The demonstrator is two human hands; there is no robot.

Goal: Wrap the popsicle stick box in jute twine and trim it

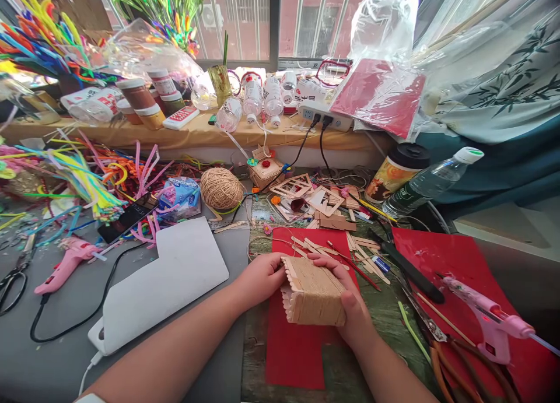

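A small box wrapped in tan twine, with a scalloped edge of popsicle-stick ends on its left side, is between my two hands. My left hand grips its left rear edge, fingertips partly hidden behind it. Around the right end curls my right hand, thumb on the near side and fingers over the top. Beneath the box lies a sheet of red paper. Loose popsicle sticks and a red pencil are just beyond my hands.
On the right are a pink glue gun, large scissors, a water bottle and a tumbler. A twine ball stands behind a white board. Another pink glue gun lies left, near pipe cleaners.
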